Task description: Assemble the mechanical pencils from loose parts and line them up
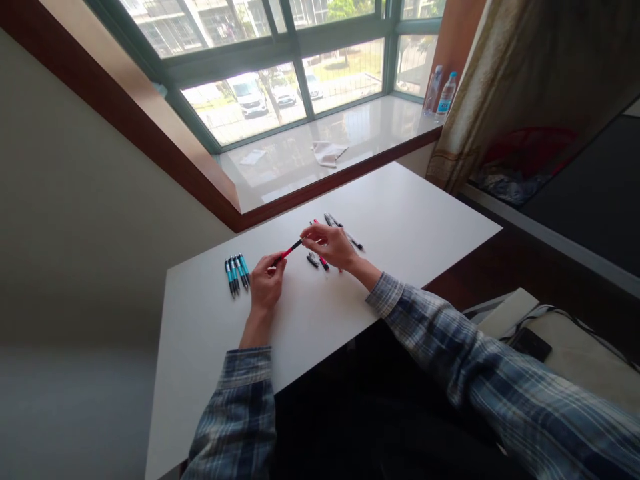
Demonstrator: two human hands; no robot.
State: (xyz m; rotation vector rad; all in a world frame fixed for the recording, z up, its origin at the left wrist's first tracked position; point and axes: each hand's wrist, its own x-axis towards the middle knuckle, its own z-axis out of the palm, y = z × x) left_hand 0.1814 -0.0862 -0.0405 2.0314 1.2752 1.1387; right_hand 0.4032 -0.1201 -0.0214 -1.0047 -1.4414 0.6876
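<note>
A slim red and black pen is held slantwise above the white table, between both hands. My left hand pinches its lower left end. At the upper right end, the fingertips of my right hand are closed on the pen's black part. Beneath and beside the right hand lie a red and black pen part and a small black piece, partly covered by the hand. Behind it are clear pens with black ends. To the left of my left hand, several blue and black pens lie side by side.
The white table meets a window sill with a crumpled cloth or paper. Plastic bottles stand at its right end beside a curtain. At lower right, a phone and cables rest on a pale surface.
</note>
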